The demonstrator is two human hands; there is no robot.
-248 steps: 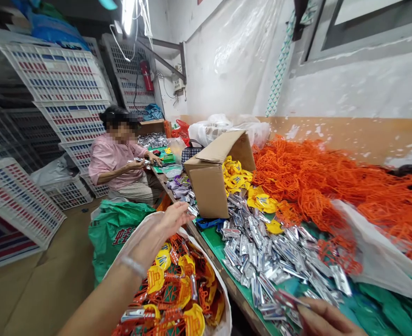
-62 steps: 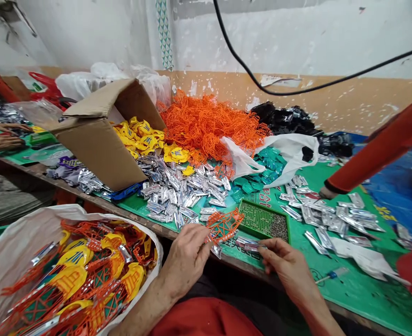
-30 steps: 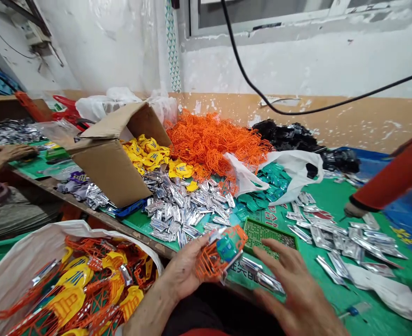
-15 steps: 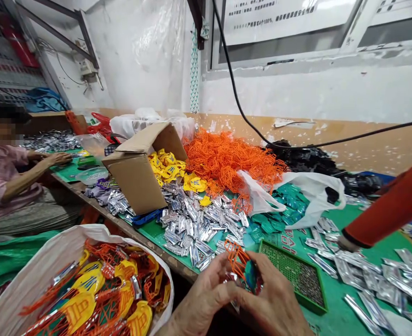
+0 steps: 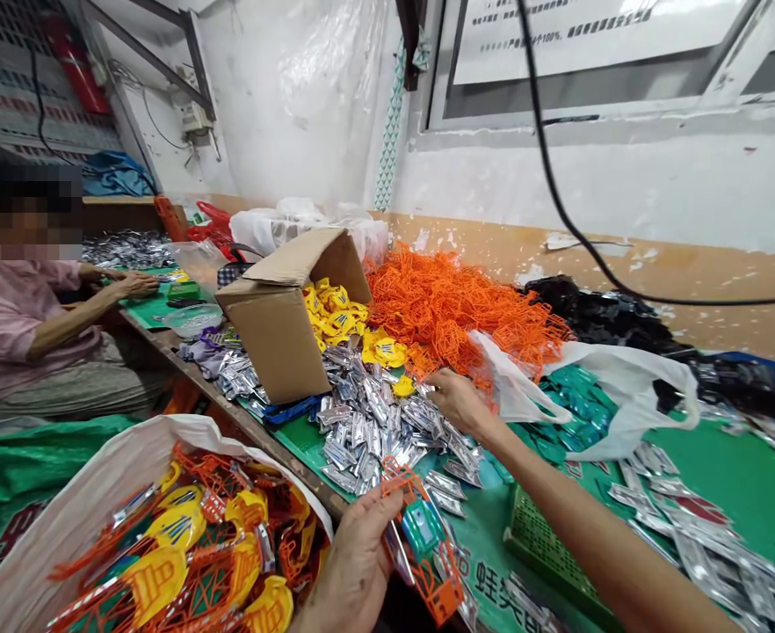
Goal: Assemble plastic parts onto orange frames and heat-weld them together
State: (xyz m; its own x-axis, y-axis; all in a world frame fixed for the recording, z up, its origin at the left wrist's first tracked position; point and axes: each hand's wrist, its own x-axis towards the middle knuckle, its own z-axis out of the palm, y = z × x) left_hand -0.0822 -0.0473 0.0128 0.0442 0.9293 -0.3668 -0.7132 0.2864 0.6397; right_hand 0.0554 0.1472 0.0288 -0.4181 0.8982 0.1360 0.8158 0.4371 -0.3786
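At the table's near edge, my left hand (image 5: pixel 365 549) is closed on an orange plastic frame (image 5: pixel 450 576) with a teal plastic part (image 5: pixel 423 527) and silvery strips in it. My right hand (image 5: pixel 457 403) reaches across the table, its fingers bent down at the heap of silver foil packets (image 5: pixel 367 426). Its fingertips are partly hidden, so I cannot make out a grip. Just left of those fingers lies a small yellow piece (image 5: pixel 404 386). More yellow plastic pieces (image 5: pixel 335 316) spill from a tipped cardboard box (image 5: pixel 275 343).
A white sack (image 5: pixel 190 428) of orange and yellow assemblies stands at lower left. Behind the packets rises a heap of orange frames (image 5: pixel 459 299). A white bag (image 5: pixel 615 431) with teal parts and a green basket (image 5: pixel 546 549) are to the right. A co-worker (image 5: pixel 25 325) sits at left.
My right hand has let go of the orange frame and moved forward to the heap. My left hand alone now holds the frame, lower and tilted. The orange-red tool at right has left view.
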